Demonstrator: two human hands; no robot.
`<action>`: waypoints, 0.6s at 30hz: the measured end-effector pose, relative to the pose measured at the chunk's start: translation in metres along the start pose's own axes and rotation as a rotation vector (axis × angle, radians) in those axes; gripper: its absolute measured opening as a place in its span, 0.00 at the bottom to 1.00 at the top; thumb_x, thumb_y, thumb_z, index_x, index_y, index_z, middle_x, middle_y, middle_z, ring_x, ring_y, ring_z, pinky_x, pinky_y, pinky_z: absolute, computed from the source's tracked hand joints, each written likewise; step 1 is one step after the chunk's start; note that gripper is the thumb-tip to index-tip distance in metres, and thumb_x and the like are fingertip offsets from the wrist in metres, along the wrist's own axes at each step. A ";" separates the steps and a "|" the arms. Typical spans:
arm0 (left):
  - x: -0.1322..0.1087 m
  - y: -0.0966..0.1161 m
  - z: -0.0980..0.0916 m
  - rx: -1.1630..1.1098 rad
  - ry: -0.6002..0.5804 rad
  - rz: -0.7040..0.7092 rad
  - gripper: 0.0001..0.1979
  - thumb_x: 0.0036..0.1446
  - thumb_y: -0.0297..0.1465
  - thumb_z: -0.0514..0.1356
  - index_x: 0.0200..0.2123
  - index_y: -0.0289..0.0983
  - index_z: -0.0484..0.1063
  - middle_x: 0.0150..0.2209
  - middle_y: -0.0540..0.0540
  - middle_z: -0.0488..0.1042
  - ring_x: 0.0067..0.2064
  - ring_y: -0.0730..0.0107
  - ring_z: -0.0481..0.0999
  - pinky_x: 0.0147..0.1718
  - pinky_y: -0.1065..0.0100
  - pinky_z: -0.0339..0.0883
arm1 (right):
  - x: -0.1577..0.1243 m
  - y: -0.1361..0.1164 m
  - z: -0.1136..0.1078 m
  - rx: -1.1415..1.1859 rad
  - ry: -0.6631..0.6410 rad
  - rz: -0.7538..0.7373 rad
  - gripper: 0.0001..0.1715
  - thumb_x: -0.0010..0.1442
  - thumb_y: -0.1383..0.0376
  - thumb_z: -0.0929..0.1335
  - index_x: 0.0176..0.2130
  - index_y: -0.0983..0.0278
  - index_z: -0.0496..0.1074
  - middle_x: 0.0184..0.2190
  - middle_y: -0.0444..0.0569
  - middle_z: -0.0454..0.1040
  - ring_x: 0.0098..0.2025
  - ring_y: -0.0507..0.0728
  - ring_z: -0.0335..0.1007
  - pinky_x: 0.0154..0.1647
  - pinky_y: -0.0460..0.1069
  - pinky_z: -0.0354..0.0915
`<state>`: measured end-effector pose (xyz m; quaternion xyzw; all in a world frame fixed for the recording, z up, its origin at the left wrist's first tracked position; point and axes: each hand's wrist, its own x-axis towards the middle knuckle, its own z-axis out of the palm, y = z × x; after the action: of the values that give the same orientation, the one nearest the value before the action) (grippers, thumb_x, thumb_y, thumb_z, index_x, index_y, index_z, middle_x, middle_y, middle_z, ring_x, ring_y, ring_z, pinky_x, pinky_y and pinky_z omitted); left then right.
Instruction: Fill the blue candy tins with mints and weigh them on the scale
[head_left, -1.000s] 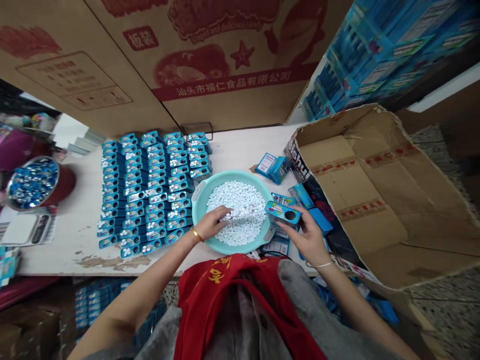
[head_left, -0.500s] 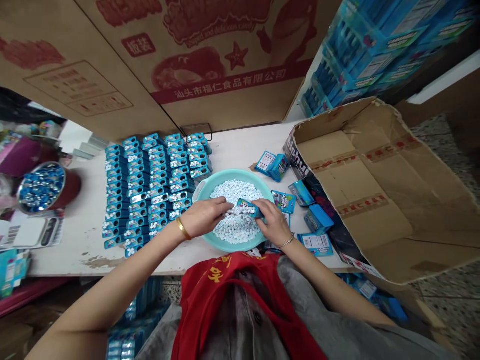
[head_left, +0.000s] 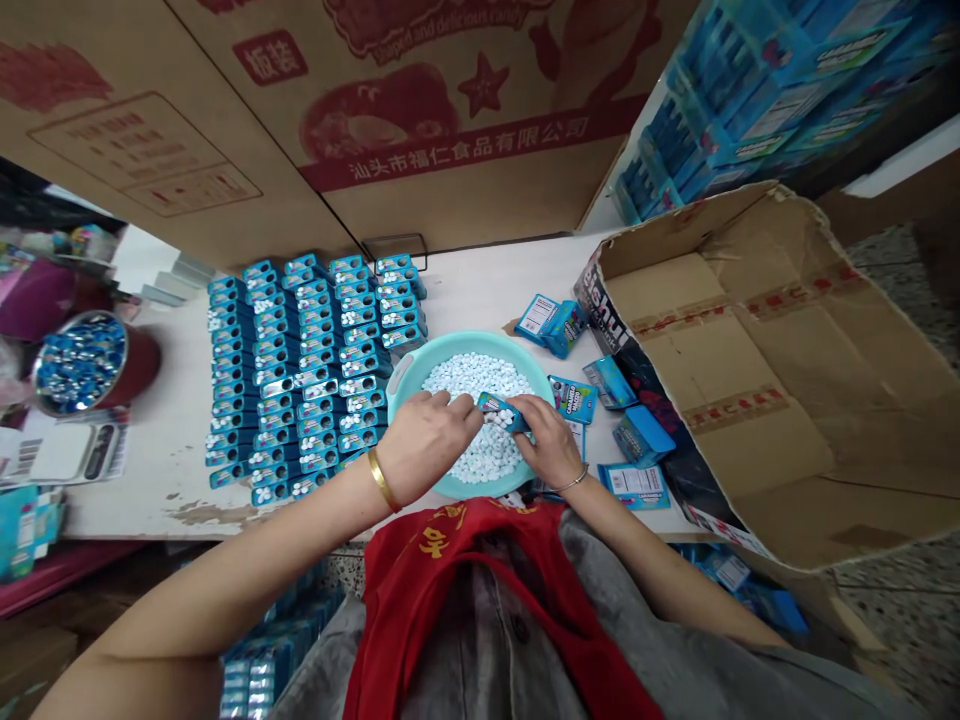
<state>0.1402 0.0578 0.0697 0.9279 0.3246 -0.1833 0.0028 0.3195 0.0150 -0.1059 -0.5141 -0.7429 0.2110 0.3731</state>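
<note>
A teal basin (head_left: 409, 368) full of small white candies (head_left: 469, 375) sits at the table's near edge. Over it my right hand (head_left: 551, 445) grips a small blue candy box (head_left: 496, 408) lying tilted on the candies. My left hand (head_left: 427, 440), with a gold bangle on the wrist, is curled, its fingertips pressing at the box's open end among the candies. Rows of filled blue boxes (head_left: 307, 365) stand close together just left of the basin.
A large open cardboard carton (head_left: 780, 380) lies on the right. Loose blue boxes (head_left: 592, 400) are scattered between it and the basin. A red tub of blue pieces (head_left: 82, 365) and a small scale (head_left: 71, 452) sit far left. Big cartons wall the back.
My right hand brought the blue box from the basin's right rim down onto the candies. My left hand shifted right to meet the box's open end.
</note>
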 end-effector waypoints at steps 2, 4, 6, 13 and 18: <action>-0.004 -0.003 0.006 0.003 0.025 -0.005 0.08 0.64 0.26 0.51 0.42 0.35 0.69 0.36 0.44 0.72 0.35 0.65 0.72 0.29 0.65 0.62 | 0.001 0.001 0.001 -0.007 -0.009 -0.001 0.29 0.54 0.75 0.62 0.56 0.62 0.63 0.49 0.56 0.70 0.53 0.65 0.66 0.53 0.61 0.67; -0.006 -0.006 0.010 0.010 0.024 -0.008 0.09 0.64 0.27 0.51 0.44 0.35 0.69 0.36 0.44 0.72 0.35 0.65 0.72 0.29 0.65 0.62 | 0.002 0.002 0.002 -0.012 -0.027 -0.003 0.29 0.54 0.75 0.62 0.56 0.63 0.64 0.49 0.56 0.70 0.52 0.64 0.66 0.53 0.60 0.67; -0.007 -0.008 0.011 0.016 0.011 -0.010 0.09 0.64 0.27 0.51 0.45 0.35 0.69 0.36 0.44 0.72 0.35 0.64 0.72 0.29 0.65 0.61 | 0.003 0.004 0.003 -0.014 -0.047 -0.009 0.30 0.54 0.75 0.62 0.56 0.62 0.64 0.49 0.56 0.70 0.53 0.64 0.66 0.53 0.60 0.67; -0.007 -0.006 0.015 0.009 0.010 -0.025 0.10 0.65 0.27 0.50 0.45 0.35 0.70 0.36 0.45 0.72 0.35 0.64 0.72 0.28 0.64 0.61 | 0.004 0.009 0.011 -0.011 -0.078 -0.017 0.29 0.54 0.74 0.62 0.56 0.62 0.64 0.49 0.56 0.70 0.53 0.64 0.66 0.53 0.60 0.66; -0.013 -0.012 0.024 -0.041 0.038 -0.037 0.10 0.65 0.27 0.50 0.45 0.36 0.69 0.36 0.45 0.72 0.35 0.65 0.72 0.30 0.65 0.62 | 0.002 0.013 0.015 0.041 -0.065 -0.007 0.29 0.55 0.74 0.62 0.56 0.62 0.64 0.50 0.56 0.70 0.54 0.64 0.66 0.54 0.61 0.66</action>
<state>0.1159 0.0567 0.0529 0.9247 0.3456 -0.1591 0.0121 0.3158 0.0228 -0.1237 -0.4967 -0.7519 0.2414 0.3600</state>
